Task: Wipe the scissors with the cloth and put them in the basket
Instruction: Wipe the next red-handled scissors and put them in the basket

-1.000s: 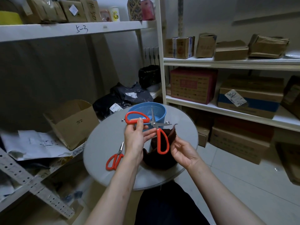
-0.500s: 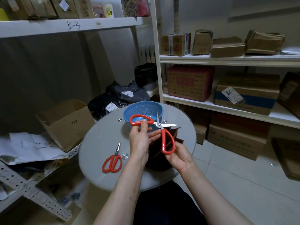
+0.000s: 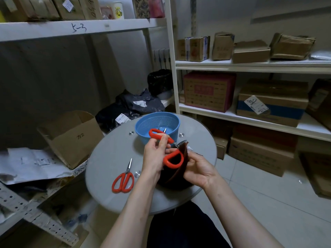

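One blade of the held scissors (image 3: 155, 134) vanishes behind the cloth (image 3: 185, 154) just past the pivot; the right hand's (image 3: 200, 169) fingertips lie hidden behind that cloth; the left hand (image 3: 154, 158) masks the cloth's lower left part; both forearms cover the table's (image 3: 111, 158) near edge; the white box label's (image 3: 256, 105) fine print is too small to read.

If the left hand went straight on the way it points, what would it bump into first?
Probably the blue basket, just beyond the left hand; depth is hard to judge.
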